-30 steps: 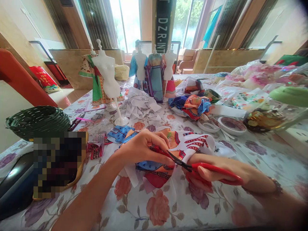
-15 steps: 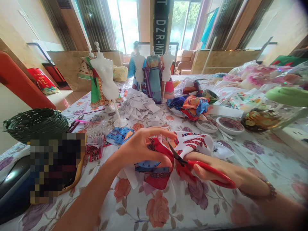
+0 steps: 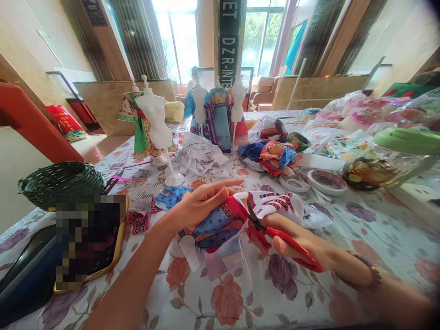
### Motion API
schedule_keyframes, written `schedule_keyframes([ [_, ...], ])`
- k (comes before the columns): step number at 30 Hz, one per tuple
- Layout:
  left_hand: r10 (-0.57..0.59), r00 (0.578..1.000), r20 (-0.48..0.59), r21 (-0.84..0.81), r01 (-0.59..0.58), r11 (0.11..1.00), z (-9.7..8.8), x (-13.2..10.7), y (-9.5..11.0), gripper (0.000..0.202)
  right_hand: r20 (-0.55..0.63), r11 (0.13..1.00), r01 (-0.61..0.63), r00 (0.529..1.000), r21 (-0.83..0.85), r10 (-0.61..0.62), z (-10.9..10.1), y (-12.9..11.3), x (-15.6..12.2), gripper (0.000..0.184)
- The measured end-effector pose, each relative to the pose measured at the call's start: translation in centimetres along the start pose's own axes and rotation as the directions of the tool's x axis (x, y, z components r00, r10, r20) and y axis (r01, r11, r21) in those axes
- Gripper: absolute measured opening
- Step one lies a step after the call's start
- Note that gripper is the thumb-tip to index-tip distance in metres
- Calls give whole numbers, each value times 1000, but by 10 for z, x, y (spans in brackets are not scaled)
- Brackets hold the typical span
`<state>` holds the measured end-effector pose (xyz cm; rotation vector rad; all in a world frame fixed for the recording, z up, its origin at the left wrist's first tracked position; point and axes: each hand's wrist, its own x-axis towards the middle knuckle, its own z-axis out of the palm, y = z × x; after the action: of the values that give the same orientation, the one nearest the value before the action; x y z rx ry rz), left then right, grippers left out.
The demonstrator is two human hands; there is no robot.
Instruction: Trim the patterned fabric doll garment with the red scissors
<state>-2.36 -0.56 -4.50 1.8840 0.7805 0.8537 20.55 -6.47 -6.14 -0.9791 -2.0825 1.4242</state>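
My left hand has its thumb close against its stretched fingers, gripping the upper edge of a printed fabric piece in blue, red and orange. My right hand is closed around red-handled scissors. Their dark blades point up and left, at the right edge of the printed fabric, and look nearly together. White fabric with red patterned strips lies just beyond my right hand. Below the printed fabric are pale and pinkish scraps. My left fingertips partly cover the cloth.
A flowered tablecloth covers the table. At left are a dark green basket and a yellow-cased phone. Farther back stand a white mannequin, dressed mannequins and white scraps. Tape rolls lie at right.
My left thumb has come up against the fingers, where the hand was spread in a curve before. The printed fabric has shifted and shows more blue. The scissor blades look closer together.
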Motion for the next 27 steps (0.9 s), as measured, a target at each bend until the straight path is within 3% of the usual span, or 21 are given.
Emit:
schedule_keyframes([
  [3, -40, 997, 72, -20, 42, 999, 0, 2, 0, 50, -15, 1000, 20, 1000, 19, -20, 1, 5, 1, 58],
  [5, -77, 995, 64, -49, 80, 996, -1, 2, 1, 42, -38, 999, 32, 999, -13, -33, 0, 5, 1, 58],
  [8, -78, 995, -64, -63, 74, 995, -3, 3, 4, 28, -65, 996, 77, 995, -44, -80, 0, 2, 2, 57],
  [12, -2, 955, -295, 2, 3, 1000, -9, 3, 9, 26, -22, 994, 101, 995, 32, -100, 1, 3, 6, 54],
  [17, 107, 916, -386, 104, -72, 992, -12, -1, 24, 24, 46, 981, 109, 992, 162, -117, -1, 14, 8, 56],
  [22, 271, 907, -323, 340, -156, 927, -4, -8, 43, 20, 33, 991, 88, 995, 103, -92, -2, 6, 9, 46],
  [27, 480, 848, -227, 575, -281, 768, 5, -10, 57, 23, -62, 991, 129, 990, 34, -127, 0, 0, 9, 40],
])
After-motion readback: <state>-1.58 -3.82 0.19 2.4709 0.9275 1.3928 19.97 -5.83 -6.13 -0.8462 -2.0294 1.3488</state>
